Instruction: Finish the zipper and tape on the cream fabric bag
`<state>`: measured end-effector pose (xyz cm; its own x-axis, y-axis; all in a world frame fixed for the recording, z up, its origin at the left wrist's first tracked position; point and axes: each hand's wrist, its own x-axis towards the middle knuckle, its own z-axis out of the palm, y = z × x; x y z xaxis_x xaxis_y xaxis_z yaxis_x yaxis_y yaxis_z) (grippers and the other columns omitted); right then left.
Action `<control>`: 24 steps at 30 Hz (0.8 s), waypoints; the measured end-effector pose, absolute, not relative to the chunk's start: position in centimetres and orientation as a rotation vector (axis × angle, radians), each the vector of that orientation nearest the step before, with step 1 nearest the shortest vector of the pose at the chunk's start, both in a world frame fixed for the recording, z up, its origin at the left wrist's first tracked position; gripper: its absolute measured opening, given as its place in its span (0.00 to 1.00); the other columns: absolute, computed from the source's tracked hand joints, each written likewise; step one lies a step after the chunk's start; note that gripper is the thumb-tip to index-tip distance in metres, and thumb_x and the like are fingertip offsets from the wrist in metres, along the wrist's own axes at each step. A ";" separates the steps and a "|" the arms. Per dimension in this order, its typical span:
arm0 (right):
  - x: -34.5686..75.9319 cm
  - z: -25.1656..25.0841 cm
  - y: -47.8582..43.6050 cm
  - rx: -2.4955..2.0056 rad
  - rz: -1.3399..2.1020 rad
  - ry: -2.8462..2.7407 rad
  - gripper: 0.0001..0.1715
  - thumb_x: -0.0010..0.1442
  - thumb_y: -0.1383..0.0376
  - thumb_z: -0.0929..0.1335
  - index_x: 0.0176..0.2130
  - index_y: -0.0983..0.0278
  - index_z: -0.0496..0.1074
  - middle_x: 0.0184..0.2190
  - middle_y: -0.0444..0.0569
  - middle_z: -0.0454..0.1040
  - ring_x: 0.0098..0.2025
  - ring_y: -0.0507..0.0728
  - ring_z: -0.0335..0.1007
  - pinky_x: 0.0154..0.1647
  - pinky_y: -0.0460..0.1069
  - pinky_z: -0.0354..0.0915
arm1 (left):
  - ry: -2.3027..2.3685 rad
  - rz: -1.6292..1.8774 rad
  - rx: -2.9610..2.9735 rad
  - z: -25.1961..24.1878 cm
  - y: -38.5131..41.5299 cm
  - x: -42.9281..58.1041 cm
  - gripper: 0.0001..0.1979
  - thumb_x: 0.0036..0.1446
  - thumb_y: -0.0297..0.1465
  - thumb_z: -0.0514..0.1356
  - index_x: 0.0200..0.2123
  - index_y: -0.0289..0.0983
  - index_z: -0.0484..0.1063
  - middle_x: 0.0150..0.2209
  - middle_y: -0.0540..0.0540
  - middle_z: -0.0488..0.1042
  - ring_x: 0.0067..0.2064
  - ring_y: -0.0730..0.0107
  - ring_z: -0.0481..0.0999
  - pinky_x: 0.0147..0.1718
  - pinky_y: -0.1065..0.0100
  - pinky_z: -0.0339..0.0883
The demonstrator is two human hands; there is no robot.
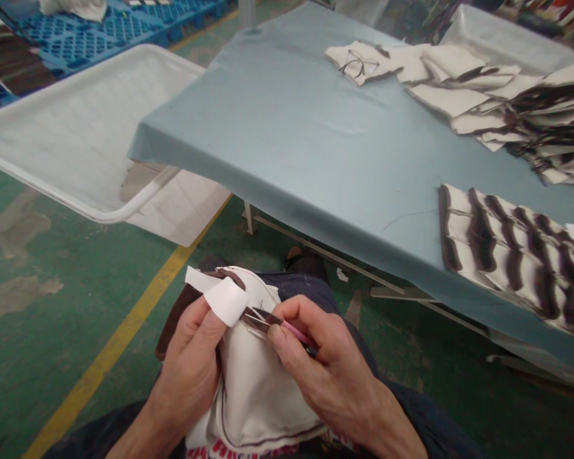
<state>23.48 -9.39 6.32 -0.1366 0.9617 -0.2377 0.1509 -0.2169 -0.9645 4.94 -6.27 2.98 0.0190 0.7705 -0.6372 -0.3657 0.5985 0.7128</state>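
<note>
A soft white cloth piece with dark brown edging (263, 392) was rested across the seated person's lap, below the near edge of the blue-grey covered table (287, 134), presumably so that its weight was borne by the thighs and both hands were left free for close work. A smooth, stiff-looking white strip (227, 302) was pinched at the cloth's upper edge between the thumb and bent forefinger of the left hand (191, 360); the fingers were closed, apparently to keep that edge steady and raised. Whether cloth was also gripped behind the strip could not be told.

The small pink-handled snips with dark blades (294, 331) were held in the right hand (323, 357), the thumb and curled fingers closed about them. The blades were pointed leftward at the strip's lower corner, slightly parted; whether anything lay between them could not be told. Both forearms were angled inward from the lower corners, with the wrists held low, likely for fine control.

On the table, a row of overlapping white-and-brown cloth pieces (516, 255) was laid out at the right, perhaps for easy reach, with thin-framed eyeglasses (360, 64) set on cloth farther back.
</note>
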 end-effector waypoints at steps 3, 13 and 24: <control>23.8 6.6 -8.9 -1.388 1.432 -1.392 0.08 0.73 0.62 0.68 0.38 0.59 0.72 0.24 0.34 0.61 0.24 0.49 0.53 0.24 0.47 0.49 | 1.260 0.881 0.370 3.3 -6.0 5.1 0.34 0.38 0.52 0.91 0.44 0.39 0.91 0.43 0.39 0.93 0.53 0.37 0.91 0.50 0.56 0.88; 22.7 5.5 -9.1 -1.364 1.220 -1.434 0.08 0.74 0.66 0.68 0.39 0.60 0.73 0.23 0.33 0.59 0.22 0.48 0.51 0.22 0.47 0.47 | 1.238 0.876 0.381 3.8 -5.6 5.4 0.35 0.39 0.55 0.90 0.45 0.41 0.91 0.40 0.42 0.91 0.48 0.40 0.91 0.48 0.55 0.89; 23.5 5.0 -9.2 -1.367 1.412 -1.352 0.09 0.76 0.63 0.69 0.40 0.59 0.73 0.24 0.34 0.63 0.24 0.49 0.55 0.25 0.47 0.51 | 1.225 0.893 0.345 4.3 -5.5 6.0 0.34 0.36 0.53 0.92 0.41 0.39 0.91 0.37 0.42 0.92 0.47 0.39 0.92 0.54 0.51 0.88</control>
<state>23.46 -9.18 4.97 -0.1599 0.9673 -0.1969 0.1547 -0.1724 -0.9728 6.05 -5.52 4.34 0.0647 0.7464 -0.6623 -0.4026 0.6268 0.6671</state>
